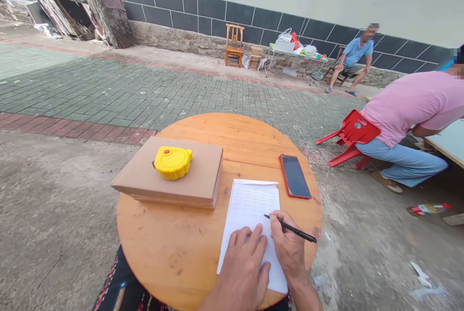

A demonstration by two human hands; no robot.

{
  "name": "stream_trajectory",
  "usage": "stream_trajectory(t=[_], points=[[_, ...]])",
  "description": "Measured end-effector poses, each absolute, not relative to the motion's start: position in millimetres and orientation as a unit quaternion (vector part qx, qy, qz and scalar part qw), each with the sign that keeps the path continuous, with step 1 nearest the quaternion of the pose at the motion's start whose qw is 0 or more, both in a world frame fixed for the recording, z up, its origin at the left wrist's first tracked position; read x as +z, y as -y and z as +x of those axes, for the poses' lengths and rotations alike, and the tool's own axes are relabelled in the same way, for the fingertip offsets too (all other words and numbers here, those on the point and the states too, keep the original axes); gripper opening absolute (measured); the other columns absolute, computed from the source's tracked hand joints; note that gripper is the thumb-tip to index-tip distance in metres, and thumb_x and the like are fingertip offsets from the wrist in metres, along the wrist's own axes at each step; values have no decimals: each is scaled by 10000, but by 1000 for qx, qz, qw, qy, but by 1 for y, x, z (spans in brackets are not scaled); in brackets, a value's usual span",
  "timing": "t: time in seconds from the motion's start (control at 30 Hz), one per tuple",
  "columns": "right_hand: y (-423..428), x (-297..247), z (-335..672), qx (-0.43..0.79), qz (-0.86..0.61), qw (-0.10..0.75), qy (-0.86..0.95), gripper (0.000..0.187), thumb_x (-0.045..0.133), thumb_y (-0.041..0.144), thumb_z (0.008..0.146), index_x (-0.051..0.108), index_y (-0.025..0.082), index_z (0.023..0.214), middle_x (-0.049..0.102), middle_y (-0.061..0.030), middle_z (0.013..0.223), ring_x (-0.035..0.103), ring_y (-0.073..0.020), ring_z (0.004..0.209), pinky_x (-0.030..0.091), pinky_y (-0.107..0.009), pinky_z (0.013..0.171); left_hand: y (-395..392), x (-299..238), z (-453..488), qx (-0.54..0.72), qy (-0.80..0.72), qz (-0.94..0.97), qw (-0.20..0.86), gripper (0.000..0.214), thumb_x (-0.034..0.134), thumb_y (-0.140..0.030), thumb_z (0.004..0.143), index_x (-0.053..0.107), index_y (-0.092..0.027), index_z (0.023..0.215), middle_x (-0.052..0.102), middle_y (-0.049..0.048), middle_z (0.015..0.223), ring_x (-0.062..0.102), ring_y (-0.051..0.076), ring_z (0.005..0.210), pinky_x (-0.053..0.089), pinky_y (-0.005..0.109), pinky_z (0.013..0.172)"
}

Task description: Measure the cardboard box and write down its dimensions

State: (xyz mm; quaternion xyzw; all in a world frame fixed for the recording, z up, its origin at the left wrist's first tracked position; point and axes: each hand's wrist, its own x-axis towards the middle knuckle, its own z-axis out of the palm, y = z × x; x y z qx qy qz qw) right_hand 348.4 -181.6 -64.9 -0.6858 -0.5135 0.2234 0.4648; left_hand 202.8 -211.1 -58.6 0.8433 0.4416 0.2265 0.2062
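Note:
My right hand is closed around a black pen, its tip close to the white paper. Rows of small handwritten marks cover the upper part of the sheet. Flat on the lower part of the paper lies my left hand, fingers stretched out and holding nothing. To the left of the paper is a closed cardboard box with a yellow tape measure on top. A phone with a red case rests to the right, its screen dark.
Everything lies on a round wooden table. A person in a pink shirt sits on a red plastic chair at the right. Farther back are a wooden chair, a loaded folding table and a seated person in blue.

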Motion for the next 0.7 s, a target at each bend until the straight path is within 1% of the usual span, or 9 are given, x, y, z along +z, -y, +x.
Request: stream_trajectory(t=[0.13,0.23,0.43,0.7], points=[[180,-62,346,216,-680,467,521,267,497,400,892,576,204,728,554,28,617,505,-135,557,430,-240,556,211,-58,204,234,-450,837,206,392,563,-196,821,562,-194,1213,520,26,1412,458,280,1110,409,470,975],[179,-61,345,224,-683,462,520,266,497,400,891,574,205,728,552,29,617,509,-137,566,435,-240,563,212,-58,205,241,-459,830,206,384,570,-180,808,569,-200,1192,527,18,1403,456,276,1105,407,468,978],[179,-62,347,227,-686,451,524,269,495,406,895,580,204,739,557,27,629,514,-138,573,441,-240,570,211,-57,202,228,-445,839,213,396,557,-200,835,552,-208,1230,507,22,1424,457,278,1118,413,470,974],[179,-62,346,205,-683,445,542,267,490,386,894,587,201,728,575,22,634,532,-140,577,457,-238,583,211,-59,202,223,-447,841,208,402,575,-221,836,553,-206,1237,506,25,1427,457,270,1128,413,462,983]])
